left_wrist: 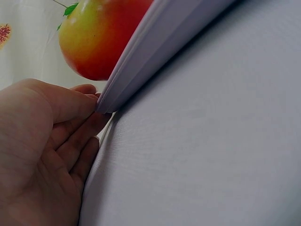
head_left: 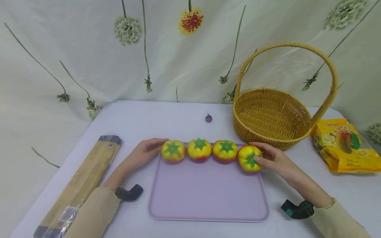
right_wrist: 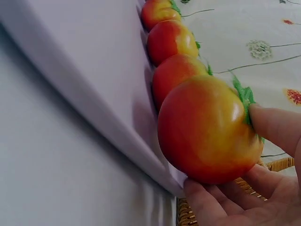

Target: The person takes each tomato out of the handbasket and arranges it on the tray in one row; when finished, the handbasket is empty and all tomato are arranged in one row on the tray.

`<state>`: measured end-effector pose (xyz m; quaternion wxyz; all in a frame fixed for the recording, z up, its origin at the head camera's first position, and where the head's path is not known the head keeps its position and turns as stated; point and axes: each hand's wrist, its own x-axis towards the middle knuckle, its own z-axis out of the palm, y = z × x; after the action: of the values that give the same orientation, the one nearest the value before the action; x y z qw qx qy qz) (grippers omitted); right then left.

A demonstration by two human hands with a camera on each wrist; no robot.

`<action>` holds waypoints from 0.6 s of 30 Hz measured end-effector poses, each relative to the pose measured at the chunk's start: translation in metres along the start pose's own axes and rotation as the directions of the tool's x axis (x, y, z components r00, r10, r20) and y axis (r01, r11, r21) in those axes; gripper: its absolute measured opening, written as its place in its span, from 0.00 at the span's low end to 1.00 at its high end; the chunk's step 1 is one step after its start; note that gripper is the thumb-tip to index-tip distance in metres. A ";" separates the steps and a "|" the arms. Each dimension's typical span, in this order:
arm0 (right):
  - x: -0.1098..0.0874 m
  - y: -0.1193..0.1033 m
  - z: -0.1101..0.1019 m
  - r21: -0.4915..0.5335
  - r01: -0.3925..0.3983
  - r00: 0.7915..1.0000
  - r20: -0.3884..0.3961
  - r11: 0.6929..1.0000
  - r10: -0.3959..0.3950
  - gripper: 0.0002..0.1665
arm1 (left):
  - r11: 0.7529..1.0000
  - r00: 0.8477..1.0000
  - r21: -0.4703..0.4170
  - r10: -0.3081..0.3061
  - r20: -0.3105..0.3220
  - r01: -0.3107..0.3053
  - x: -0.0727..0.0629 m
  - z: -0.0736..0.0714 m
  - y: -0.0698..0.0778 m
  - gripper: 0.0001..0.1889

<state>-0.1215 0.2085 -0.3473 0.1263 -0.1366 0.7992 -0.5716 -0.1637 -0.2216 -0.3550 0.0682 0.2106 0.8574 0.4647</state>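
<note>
A purple tray [head_left: 208,191] lies on the table with a row of yellow-red toy tomatoes along its far edge, each with a green star-shaped calyx. At the right end of the row, my right hand [head_left: 275,162] grips a tomato [right_wrist: 211,132], thumb by the calyx and fingers under its side; this tomato is tilted. My left hand [head_left: 147,152] is at the tray's far left corner, beside the leftmost tomato [head_left: 173,151]. In the left wrist view its thumb and fingers [left_wrist: 75,106] pinch the tray's rim. Between the ends sit a second tomato [head_left: 199,150] and a third [head_left: 225,151].
An arched-handle wicker basket [head_left: 272,115] stands behind the tray's right corner. Right of it lies a yellow snack bag [head_left: 345,145]. A long wrapped wooden item [head_left: 80,185] lies on the left, and a small dark ornament [head_left: 208,118] at the back. A flowered cloth [head_left: 166,49] hangs behind.
</note>
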 end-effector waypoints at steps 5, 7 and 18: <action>0.002 0.005 0.003 -0.031 0.001 0.999 -0.037 1.000 -0.002 0.30 | 1.000 1.000 0.004 -0.014 0.002 0.014 0.000 0.000 0.000 0.18; 0.003 0.006 0.004 -0.041 -0.001 0.999 -0.051 0.999 -0.001 0.30 | 1.000 1.000 -0.001 -0.016 0.002 0.016 -0.001 0.000 0.000 0.18; 0.005 0.007 0.008 -0.052 -0.078 0.986 -0.149 0.996 0.069 0.33 | 1.000 1.000 -0.009 0.004 0.003 -0.004 0.000 0.000 -0.001 0.18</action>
<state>-0.1235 0.2020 -0.3568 0.0841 -0.0680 0.8268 -0.5519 -0.1642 -0.2218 -0.3555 0.0696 0.2125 0.8549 0.4682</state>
